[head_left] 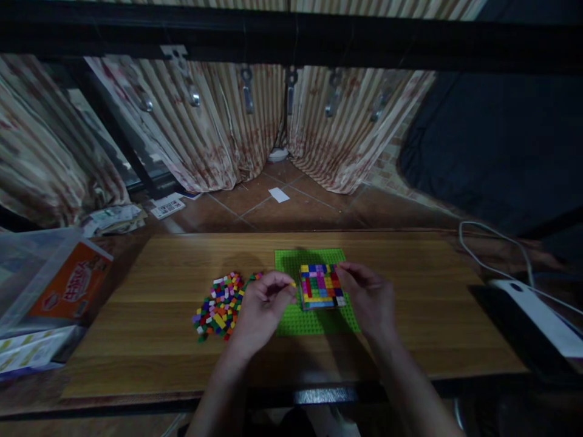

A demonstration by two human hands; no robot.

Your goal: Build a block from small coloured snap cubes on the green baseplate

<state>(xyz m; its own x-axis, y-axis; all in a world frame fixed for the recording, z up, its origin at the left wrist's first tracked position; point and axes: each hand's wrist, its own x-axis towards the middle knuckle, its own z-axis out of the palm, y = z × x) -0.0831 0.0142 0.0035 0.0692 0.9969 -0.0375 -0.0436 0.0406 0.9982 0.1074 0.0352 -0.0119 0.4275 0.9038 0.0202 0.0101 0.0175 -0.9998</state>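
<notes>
A green studded baseplate [289, 325] lies on the wooden table, and on it stands a rectangular build of many-coloured toy bricks [319, 285]. My left hand [264, 306] is closed in a pinch just left of the build, with a small yellow brick [293, 284] at its fingertips. On the other side, my right hand [371, 297] has thumb and forefinger together at the build's far right corner. Whether a brick is between those fingers cannot be made out. A heap of loose bricks [221, 306] lies left of the baseplate, partly hidden behind my left hand.
The wooden table [432, 315] bears everything. A clear plastic bin [31, 255] and an orange package [75, 282] stand at the left. At the right edge are a black-and-white flat object [537, 312] and a white cable [496, 227]. Curtains [218, 133] hang beyond.
</notes>
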